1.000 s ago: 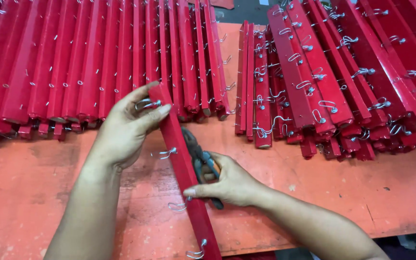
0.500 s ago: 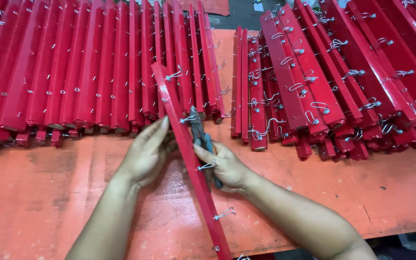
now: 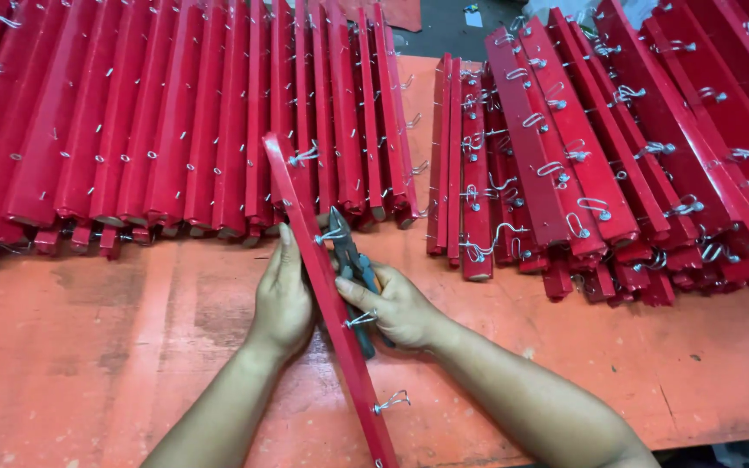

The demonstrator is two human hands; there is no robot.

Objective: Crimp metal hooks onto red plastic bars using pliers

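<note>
A long red wooden slat [image 3: 327, 290] stands on edge across the orange table [image 3: 97, 347], with small wire hooks [image 3: 390, 401] along its side. My left hand [image 3: 283, 299] presses flat against its left face near the middle. My right hand [image 3: 396, 305] grips dark pliers [image 3: 350, 260] on the slat's right side. The pliers' jaws sit at a wire hook [image 3: 331, 234] on the slat.
A wide row of red slats [image 3: 158, 130] lies side by side at the back left. Another heap of red slats with wire hooks [image 3: 617, 147] is piled at the back right. A dark gap [image 3: 452, 26] shows beyond the table.
My left hand slid from the slat's far end down to its middle. The slat shifted further from me, and the pliers moved up to a wire hook.
</note>
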